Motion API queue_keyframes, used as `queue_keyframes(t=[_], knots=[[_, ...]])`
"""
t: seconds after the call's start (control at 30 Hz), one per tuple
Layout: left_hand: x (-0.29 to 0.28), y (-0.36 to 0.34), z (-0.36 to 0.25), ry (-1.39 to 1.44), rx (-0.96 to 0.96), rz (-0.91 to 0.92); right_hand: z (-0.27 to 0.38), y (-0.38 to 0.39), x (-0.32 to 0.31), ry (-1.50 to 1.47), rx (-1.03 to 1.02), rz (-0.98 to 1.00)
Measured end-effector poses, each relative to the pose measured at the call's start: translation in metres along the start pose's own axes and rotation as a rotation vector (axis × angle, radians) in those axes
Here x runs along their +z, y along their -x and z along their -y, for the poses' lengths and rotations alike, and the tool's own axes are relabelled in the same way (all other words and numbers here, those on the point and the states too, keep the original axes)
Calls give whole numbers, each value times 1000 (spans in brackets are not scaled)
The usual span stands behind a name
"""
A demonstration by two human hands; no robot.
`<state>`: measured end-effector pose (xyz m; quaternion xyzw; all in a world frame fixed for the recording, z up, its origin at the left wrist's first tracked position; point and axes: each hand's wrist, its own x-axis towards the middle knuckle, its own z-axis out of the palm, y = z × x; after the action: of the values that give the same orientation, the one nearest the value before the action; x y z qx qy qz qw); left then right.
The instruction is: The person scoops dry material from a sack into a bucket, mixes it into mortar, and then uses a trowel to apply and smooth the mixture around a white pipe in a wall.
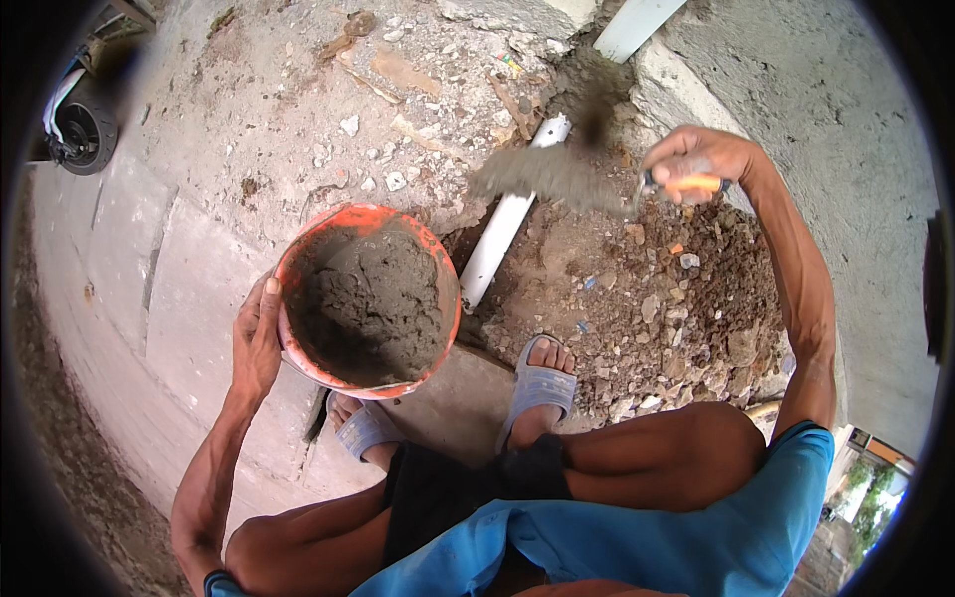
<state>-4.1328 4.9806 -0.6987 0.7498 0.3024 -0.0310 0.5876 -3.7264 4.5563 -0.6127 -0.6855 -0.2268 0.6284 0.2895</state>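
My left hand (258,336) grips the left side of an orange-red bucket (343,215), thumb at the rim. Wet grey mortar (388,289) lies in the bucket. In my right hand (704,159) is a trowel (696,183) with an orange and black handle. Its blade points left, coated with mortar and blurred by motion. It hangs over a white pipe (497,247) set in a shallow trench, covering part of the pipe from view. Whether blade and pipe touch, I cannot tell.
Loose soil and rubble (686,318) lie right of the pipe. Another white pipe (637,28) shows at the top, beside a grey wall (831,129). My sandaled feet (540,388) are near the bucket on concrete paving (214,289). A vehicle's wheel (88,137) stands at far left.
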Motion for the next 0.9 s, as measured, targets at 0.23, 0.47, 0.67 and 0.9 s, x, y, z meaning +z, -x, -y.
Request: queue_keyframes(t=[0.23,0.47,0.67,0.9], knots=[[-10,10,-1,-33,14,-25,8,44,-29,146,-370,-761],[5,2,-9,-75,60,17,2,32,50,293,55,-530],[29,7,-23,-189,115,40,11,-55,157,1247,-492,-546],[34,18,-21,-241,147,-79,64,-100,215,1212,-157,-57]])
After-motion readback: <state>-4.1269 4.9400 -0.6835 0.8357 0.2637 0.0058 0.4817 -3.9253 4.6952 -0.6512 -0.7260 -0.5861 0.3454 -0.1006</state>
